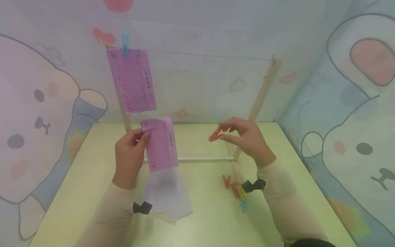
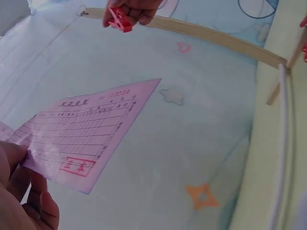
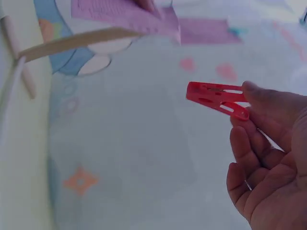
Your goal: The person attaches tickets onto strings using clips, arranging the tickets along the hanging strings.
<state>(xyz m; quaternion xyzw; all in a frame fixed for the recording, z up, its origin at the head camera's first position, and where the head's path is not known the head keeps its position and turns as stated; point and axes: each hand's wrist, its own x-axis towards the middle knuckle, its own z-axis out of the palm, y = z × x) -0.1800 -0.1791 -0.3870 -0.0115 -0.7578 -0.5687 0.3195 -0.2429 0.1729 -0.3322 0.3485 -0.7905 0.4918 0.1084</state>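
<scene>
My left hand [image 1: 129, 154] pinches a pink printed receipt slip [image 1: 162, 145] by its left edge, between thumb and fingers. The slip's upper right corner curls over. In the left wrist view, red stamped characters show on the slip [image 2: 91, 134]. My right hand [image 1: 243, 137] pinches a red clothespin [image 1: 215, 133] by its handle ends, its nose pointing left, apart from the slip. Above the left hand, another pink slip [image 1: 132, 82] hangs from a string [image 1: 197, 55], held by a light blue clothespin [image 1: 124, 43].
Wooden posts [image 1: 266, 85] hold the string at both sides, with a white rod [image 1: 206, 159] low between them. White paper sheets [image 1: 168, 195] lie on the table [image 1: 213, 226] below the left hand. Several red, yellow and blue clothespins [image 1: 235, 189] lie near the right post's foot.
</scene>
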